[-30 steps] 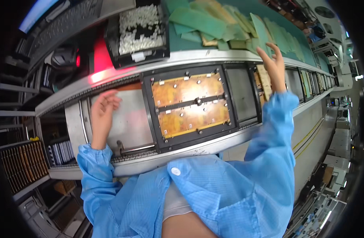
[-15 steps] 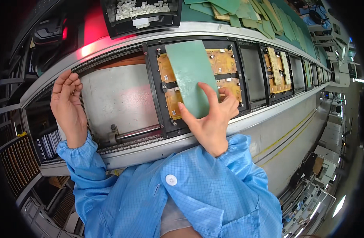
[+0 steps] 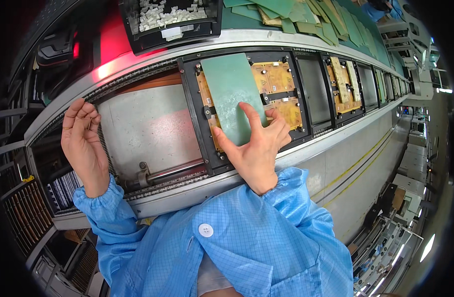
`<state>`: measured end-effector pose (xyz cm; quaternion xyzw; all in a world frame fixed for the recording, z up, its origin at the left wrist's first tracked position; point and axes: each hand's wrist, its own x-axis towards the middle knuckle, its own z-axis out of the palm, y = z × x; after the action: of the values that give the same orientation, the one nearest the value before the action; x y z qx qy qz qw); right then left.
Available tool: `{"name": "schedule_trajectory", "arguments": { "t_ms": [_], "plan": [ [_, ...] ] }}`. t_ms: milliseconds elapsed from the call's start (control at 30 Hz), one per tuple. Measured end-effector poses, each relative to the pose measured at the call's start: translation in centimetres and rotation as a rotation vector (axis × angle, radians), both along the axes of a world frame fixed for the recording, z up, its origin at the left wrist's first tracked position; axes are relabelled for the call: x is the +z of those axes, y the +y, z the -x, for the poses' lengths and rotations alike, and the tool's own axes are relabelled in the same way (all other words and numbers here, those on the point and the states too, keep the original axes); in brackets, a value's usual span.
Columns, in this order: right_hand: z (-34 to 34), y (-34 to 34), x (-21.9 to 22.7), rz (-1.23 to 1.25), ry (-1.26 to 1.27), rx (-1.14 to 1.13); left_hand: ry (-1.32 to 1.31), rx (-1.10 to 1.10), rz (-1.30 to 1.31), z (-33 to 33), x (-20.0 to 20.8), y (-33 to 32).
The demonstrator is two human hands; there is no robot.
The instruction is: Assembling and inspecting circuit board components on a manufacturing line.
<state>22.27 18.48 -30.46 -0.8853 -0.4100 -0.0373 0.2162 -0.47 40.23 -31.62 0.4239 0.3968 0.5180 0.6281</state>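
Note:
A pale green rectangular sheet (image 3: 229, 81) lies lengthwise across the left part of a black frame (image 3: 189, 101), over yellow-orange circuit boards (image 3: 275, 78). My right hand (image 3: 256, 146) spans the sheet's near end. Its thumb is at the left edge, the index finger bends onto the top face, and the other fingers curl by the right edge. Off to the left, my left hand (image 3: 83, 143) is raised over the end of the conveyor rail. Its fingers are loosely curled with nothing visible in them, and it touches neither sheet nor frame.
The metal conveyor rail (image 3: 306, 148) runs left to right before me. Another frame with boards (image 3: 346, 84) sits farther right. Behind the rail stand a black bin of small white parts (image 3: 172, 17) and a pile of green sheets (image 3: 306, 17). A metal shaft (image 3: 175, 171) lies at near left.
My right hand and the green sheet have shifted slightly left over the frame. My left hand stays raised in nearly the same place. The whole view has moved a little.

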Motion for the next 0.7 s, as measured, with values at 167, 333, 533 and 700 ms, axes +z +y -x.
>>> {"name": "schedule_trajectory", "arguments": {
  "t_ms": [167,333,533,700],
  "plan": [
    [-0.3,-0.2,0.0,0.04,0.0,0.044,0.015,-0.002,0.018,0.1,-0.5,0.5],
    [-3.0,-1.4,1.8,0.118,0.173,0.194,0.013,-0.005,0.004,0.5,-0.3,1.1],
    [-7.8,-2.4,3.1,0.033,0.657,0.324,0.026,-0.009,-0.011,0.3,-0.8,1.7],
    [-9.7,-6.0,2.9,0.057,0.7,0.324,0.24,0.014,-0.163,-0.2,0.0,0.5]
  ]
}}
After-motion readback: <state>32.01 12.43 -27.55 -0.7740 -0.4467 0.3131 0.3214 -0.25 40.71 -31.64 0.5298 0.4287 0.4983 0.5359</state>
